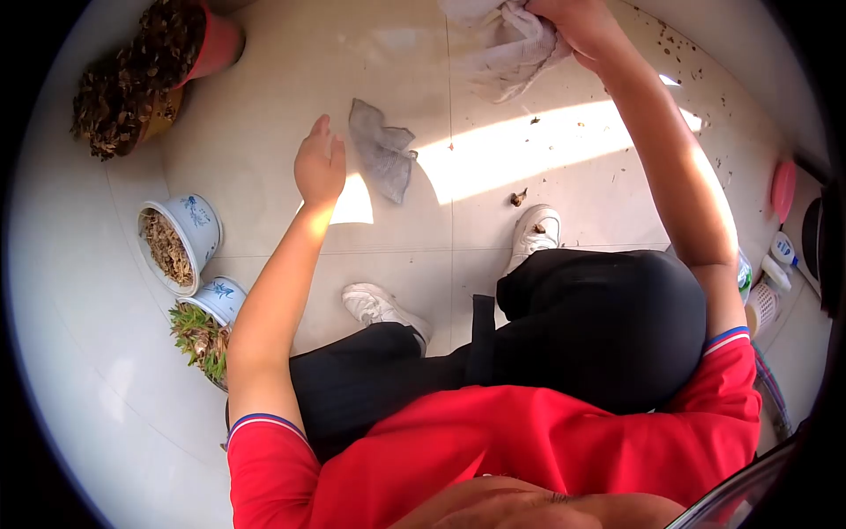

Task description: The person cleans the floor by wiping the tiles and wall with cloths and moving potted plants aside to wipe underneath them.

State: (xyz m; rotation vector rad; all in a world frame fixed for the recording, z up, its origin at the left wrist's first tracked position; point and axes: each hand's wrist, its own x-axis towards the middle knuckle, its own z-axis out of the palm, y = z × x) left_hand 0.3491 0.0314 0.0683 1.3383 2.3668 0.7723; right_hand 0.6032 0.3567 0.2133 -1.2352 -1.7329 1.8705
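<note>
A crumpled whitish cloth (511, 53) hangs from my right hand (582, 28) at the top of the view, its fingers closed on it and partly cut off by the frame edge. My left hand (320, 166) holds nothing; its fingers are stretched out and the thumb stands apart. Just right of that hand, a grey cloth (381, 152) lies spread on the tiled floor (397, 234), not touched by either hand. Dry brown debris (518, 198) is scattered over the tiles, mostly below and to the right of my right hand.
Along the left stand a reddish pot (218, 46) with dried plants, a white-and-blue pot (201, 227) of dry matter, and another pot (222, 298) with a green plant. At right are a pink object (782, 189) and a perforated basket (761, 309). My white shoes (536, 231) rest on the floor.
</note>
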